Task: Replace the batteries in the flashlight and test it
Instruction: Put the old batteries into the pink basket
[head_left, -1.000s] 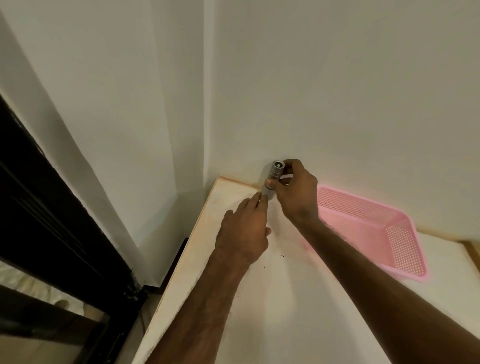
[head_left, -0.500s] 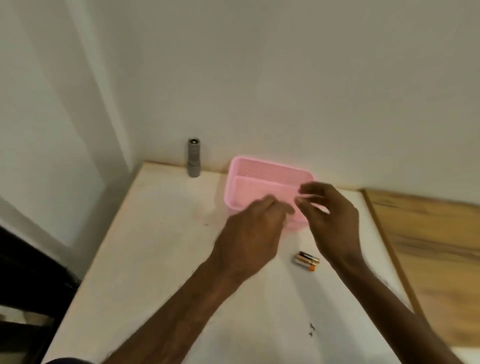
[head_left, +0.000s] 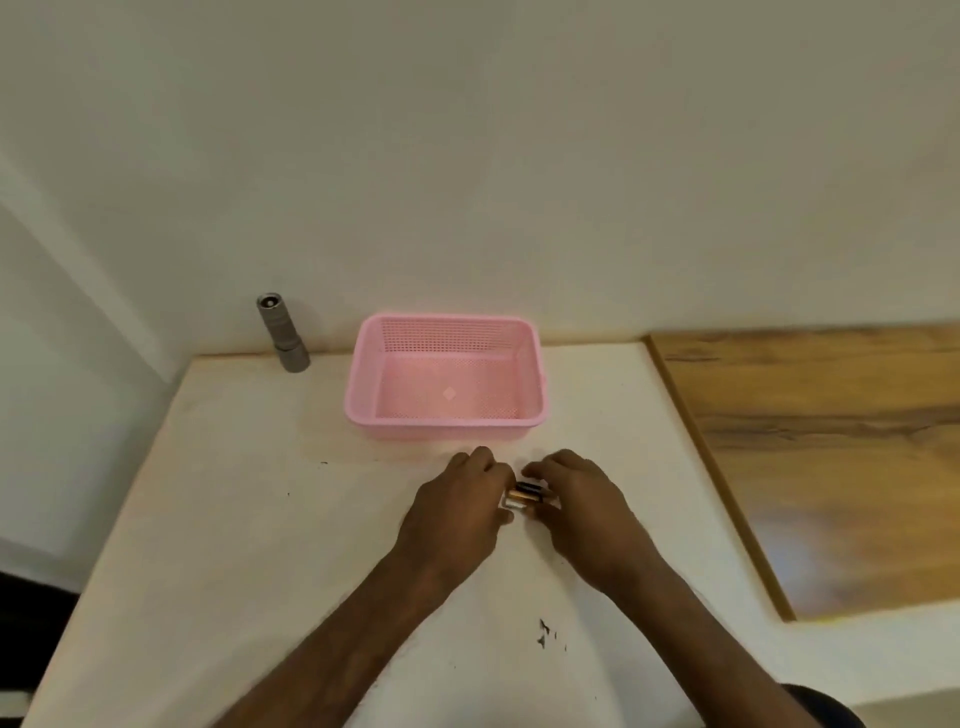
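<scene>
A grey metal flashlight stands upright at the table's back left corner, against the wall, well away from both hands. A small cluster of batteries, black and orange with silver ends, lies on the white table in front of the pink basket. My left hand closes on the batteries from the left, its fingertips on their ends. From the right, my right hand meets them with curled fingers on the other ends. Parts of the batteries are hidden under the fingers.
The pink perforated basket has nothing in it and sits near the back wall. A wood-grain surface adjoins the table on the right. The table's left edge drops off beside a white wall. Small dark marks dot the tabletop near me.
The flashlight was set upright in the corner and let go. Both hands came back and down to the batteries on the table, and the view swung right and down.
</scene>
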